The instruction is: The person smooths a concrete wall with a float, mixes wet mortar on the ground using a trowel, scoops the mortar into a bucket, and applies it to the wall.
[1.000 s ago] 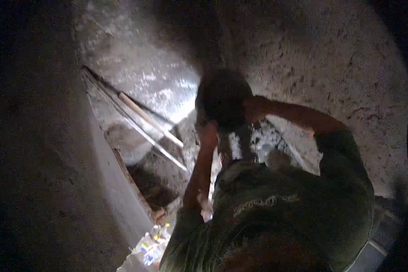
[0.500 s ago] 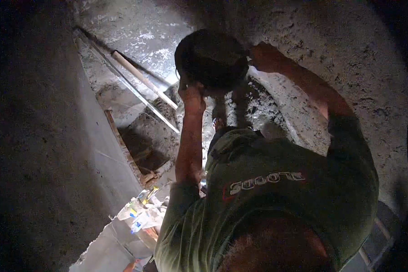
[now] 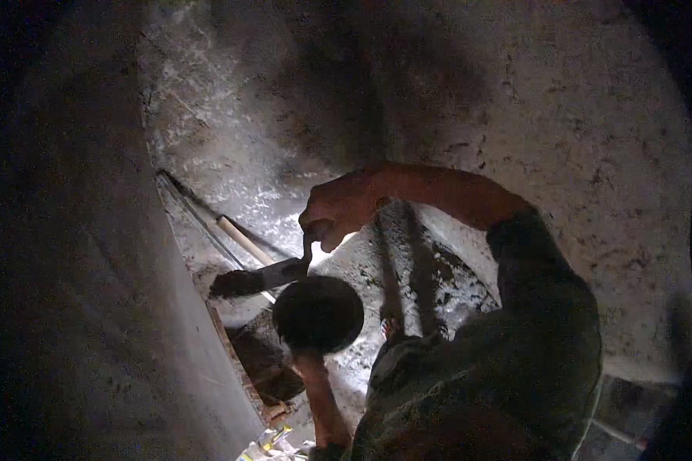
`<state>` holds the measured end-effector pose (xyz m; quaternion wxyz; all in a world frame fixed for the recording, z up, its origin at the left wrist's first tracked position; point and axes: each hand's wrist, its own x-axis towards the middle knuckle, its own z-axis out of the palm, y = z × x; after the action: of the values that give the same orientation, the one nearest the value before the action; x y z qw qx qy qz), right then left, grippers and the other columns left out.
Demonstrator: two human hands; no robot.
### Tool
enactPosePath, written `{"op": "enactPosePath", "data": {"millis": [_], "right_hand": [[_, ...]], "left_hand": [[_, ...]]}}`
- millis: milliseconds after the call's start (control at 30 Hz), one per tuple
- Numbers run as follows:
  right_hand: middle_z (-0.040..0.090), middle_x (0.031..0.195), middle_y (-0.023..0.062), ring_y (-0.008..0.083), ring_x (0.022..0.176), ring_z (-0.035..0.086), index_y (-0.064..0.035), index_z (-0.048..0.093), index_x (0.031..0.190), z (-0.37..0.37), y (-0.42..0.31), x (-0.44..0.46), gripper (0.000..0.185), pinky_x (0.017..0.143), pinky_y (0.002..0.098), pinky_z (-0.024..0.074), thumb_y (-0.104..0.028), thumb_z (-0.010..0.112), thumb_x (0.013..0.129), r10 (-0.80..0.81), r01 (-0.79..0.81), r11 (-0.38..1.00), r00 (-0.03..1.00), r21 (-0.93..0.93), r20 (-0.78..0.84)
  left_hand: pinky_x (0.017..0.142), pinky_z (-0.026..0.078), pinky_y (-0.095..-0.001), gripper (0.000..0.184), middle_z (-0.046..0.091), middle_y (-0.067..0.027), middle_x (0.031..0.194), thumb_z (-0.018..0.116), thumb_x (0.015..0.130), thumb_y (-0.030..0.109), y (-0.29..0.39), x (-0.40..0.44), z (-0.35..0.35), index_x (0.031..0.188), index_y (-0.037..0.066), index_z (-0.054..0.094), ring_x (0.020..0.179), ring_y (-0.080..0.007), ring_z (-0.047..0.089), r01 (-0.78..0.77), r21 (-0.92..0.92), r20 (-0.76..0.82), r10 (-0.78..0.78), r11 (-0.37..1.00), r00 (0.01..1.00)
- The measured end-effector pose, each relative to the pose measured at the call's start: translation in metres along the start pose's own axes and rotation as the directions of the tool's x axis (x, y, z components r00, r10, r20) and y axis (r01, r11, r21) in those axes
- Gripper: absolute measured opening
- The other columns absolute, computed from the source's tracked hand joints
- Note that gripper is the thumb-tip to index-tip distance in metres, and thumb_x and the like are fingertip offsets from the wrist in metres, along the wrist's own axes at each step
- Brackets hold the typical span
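Note:
A dark round bowl (image 3: 318, 313) is held from below by my left hand (image 3: 309, 364); its fingers are mostly hidden under it. What lies inside the bowl is too dark to make out. My right hand (image 3: 334, 213) is closed around the handle of a trowel (image 3: 283, 272), above the bowl's far rim. The trowel blade points left, with a dark lump of wet-looking material (image 3: 234, 284) at its end.
A wooden-handled tool (image 3: 241, 240) and a long thin bar (image 3: 204, 226) lean at the left. A pale panel (image 3: 200, 346) edges the left side. Rough wall (image 3: 561, 154) rises at the right. Rubble (image 3: 469, 284) and bright scraps (image 3: 277, 438) lie below.
The bowl has moved down in the view, with my left hand under it. My right hand has left the bowl's side and swung left, and the trowel with its lump now shows.

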<state>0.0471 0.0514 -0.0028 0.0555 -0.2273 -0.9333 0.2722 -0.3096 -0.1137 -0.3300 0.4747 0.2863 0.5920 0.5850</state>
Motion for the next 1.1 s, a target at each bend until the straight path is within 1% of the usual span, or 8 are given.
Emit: {"op": "enactPosePath", "data": {"millis": [267, 400, 500, 633, 767, 900, 967, 1100], "right_hand": [[0.056, 0.07, 0.0078, 0.02, 0.057, 0.053, -0.0042, 0.055, 0.089, 0.073, 0.214, -0.006, 0.023, 0.051, 0.0349, 0.043, -0.026, 0.051, 0.081, 0.675, -0.179, 0.665, 0.558, 0.725, -0.482], [0.055, 0.069, 0.0062, 0.0197, 0.056, 0.053, -0.0066, 0.055, 0.09, 0.277, 0.163, 0.018, 0.02, 0.049, 0.0369, 0.0425, -0.025, 0.049, 0.083, 0.654, -0.254, 0.518, 0.733, 0.817, -0.187], [0.055, 0.069, 0.005, 0.0195, 0.055, 0.053, -0.0085, 0.055, 0.091, 0.372, 0.193, 0.01, 0.018, 0.048, 0.0385, 0.0422, -0.023, 0.047, 0.084, 0.46, -0.006, 0.453, 0.858, 0.891, -0.228], [0.056, 0.081, 0.0049, 0.0198, 0.064, 0.054, -0.0103, 0.053, 0.099, 0.268, 0.093, -0.02, 0.022, 0.064, 0.0352, 0.0472, -0.026, 0.043, 0.087, 0.261, -0.222, 0.9, 0.964, -0.375, 0.057], [0.058, 0.076, 0.0106, 0.0256, 0.067, 0.057, -0.008, 0.058, 0.08, 0.245, 0.033, -0.039, 0.015, 0.065, 0.0409, 0.0478, -0.019, 0.048, 0.078, 0.241, -0.174, 0.844, 0.968, -0.508, 0.069], [0.059, 0.074, 0.0144, 0.0285, 0.07, 0.059, -0.0075, 0.062, 0.072, 0.261, 0.042, -0.079, 0.012, 0.066, 0.0441, 0.0482, -0.015, 0.052, 0.073, 0.265, -0.326, 0.845, 0.944, -0.425, -0.197], [0.06, 0.077, 0.0158, 0.0301, 0.071, 0.058, -0.0078, 0.062, 0.079, 0.219, 0.003, -0.095, 0.014, 0.066, 0.0445, 0.0477, -0.016, 0.051, 0.075, 0.469, -0.556, 0.781, 0.823, -0.284, -0.32], [0.06, 0.082, 0.0161, 0.0299, 0.073, 0.059, -0.0057, 0.06, 0.094, 0.192, -0.011, -0.127, 0.022, 0.066, 0.0421, 0.0486, -0.018, 0.051, 0.078, 0.696, -0.661, 0.526, 0.696, -0.535, -0.174]], "left_hand": [[0.07, 0.048, -0.0461, 0.039, 0.057, -0.0096, 0.1, 0.056, 0.067, 0.016, -0.025, -0.002, -0.126, 0.106, 0.012, 0.053, 0.083, -0.0264, 0.056, 0.076, 0.202, -0.236, -0.027, 0.976, 0.971], [0.064, 0.049, -0.0418, 0.041, 0.057, -0.0079, 0.098, 0.058, 0.064, 0.013, -0.063, 0.018, -0.156, 0.105, 0.013, 0.053, 0.076, -0.0265, 0.056, -0.399, 0.679, 0.354, 0.202, 0.617, 0.913], [0.067, 0.044, -0.0418, 0.047, 0.054, -0.006, 0.105, 0.057, 0.072, 0.039, -0.034, 0.007, -0.065, 0.113, 0.019, 0.049, 0.088, -0.0252, 0.052, -0.011, -0.089, -0.04, 0.008, 0.996, 0.999], [0.056, 0.046, -0.0293, 0.038, 0.059, -0.0068, 0.079, 0.059, 0.07, 0.01, 0.04, -0.029, 0.057, 0.107, 0.007, 0.05, 0.061, -0.0174, 0.054, 0.157, 0.123, -0.055, -0.151, 0.98, 0.987], [0.052, 0.045, -0.0291, 0.025, 0.057, -0.0089, 0.077, 0.058, 0.07, 0.007, 0.043, -0.053, 0.128, 0.094, 0.006, 0.051, 0.062, -0.0173, 0.053, 0.114, -0.071, 0.199, -0.098, 0.991, 0.975], [0.06, 0.048, -0.0326, 0.037, 0.055, -0.008, 0.089, 0.056, 0.068, 0.001, 0.012, -0.072, 0.158, 0.104, 0.006, 0.051, 0.076, -0.0196, 0.056, -0.672, 0.107, 0.562, 0.512, 0.733, 0.649], [0.053, 0.049, -0.0273, 0.041, 0.059, -0.0043, 0.094, 0.059, 0.078, 0.023, 0.055, -0.108, 0.17, 0.114, 0.006, 0.049, 0.071, -0.014, 0.057, 0.13, -0.071, 0.486, -0.079, 0.989, 0.87], [0.083, 0.042, -0.0311, 0.05, 0.052, -0.0059, 0.11, 0.056, 0.075, 0.006, 0.04, -0.1, 0.185, 0.123, 0.001, 0.042, 0.095, -0.019, 0.05, -0.188, -0.153, 0.666, 0.242, 0.97, 0.706]]}}
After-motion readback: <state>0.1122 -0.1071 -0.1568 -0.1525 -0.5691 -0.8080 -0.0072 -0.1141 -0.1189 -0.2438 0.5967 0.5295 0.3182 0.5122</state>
